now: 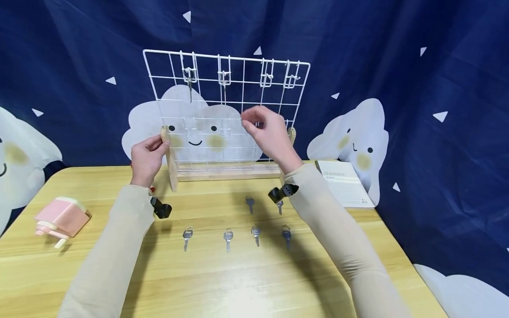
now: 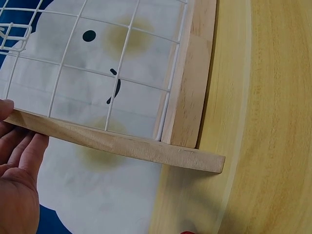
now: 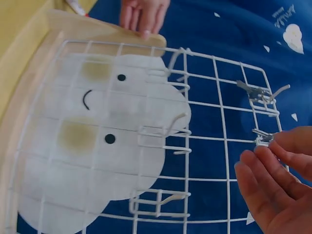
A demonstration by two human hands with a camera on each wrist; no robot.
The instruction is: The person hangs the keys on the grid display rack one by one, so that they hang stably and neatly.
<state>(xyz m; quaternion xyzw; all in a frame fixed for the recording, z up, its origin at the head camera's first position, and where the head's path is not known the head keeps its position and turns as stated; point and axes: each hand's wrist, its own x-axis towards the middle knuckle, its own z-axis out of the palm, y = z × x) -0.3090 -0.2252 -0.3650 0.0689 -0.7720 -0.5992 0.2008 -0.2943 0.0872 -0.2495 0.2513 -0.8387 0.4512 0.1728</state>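
A white wire grid rack (image 1: 243, 81) stands in a wooden base. My left hand (image 1: 147, 159) grips its left wooden upright (image 2: 131, 143), thumb on one side and fingers on the other. Hooks line the grid's top; one key (image 1: 190, 84) hangs from the leftmost and another key (image 1: 224, 84) from the one beside it. Before the grid, below and right of that second key, my right hand (image 1: 268, 132) hovers with loosely bent fingers and nothing visible in them. In the right wrist view its fingertips overlap the second key (image 3: 264, 137); contact is unclear.
Several keys with rings, among them a front-left key (image 1: 187, 239), lie on the wooden table (image 1: 207, 282). A pink and cream box-like object (image 1: 63, 217) stands at the left. A notebook (image 1: 347, 183) lies at the back right, near the dark blue curtain (image 1: 401, 110).
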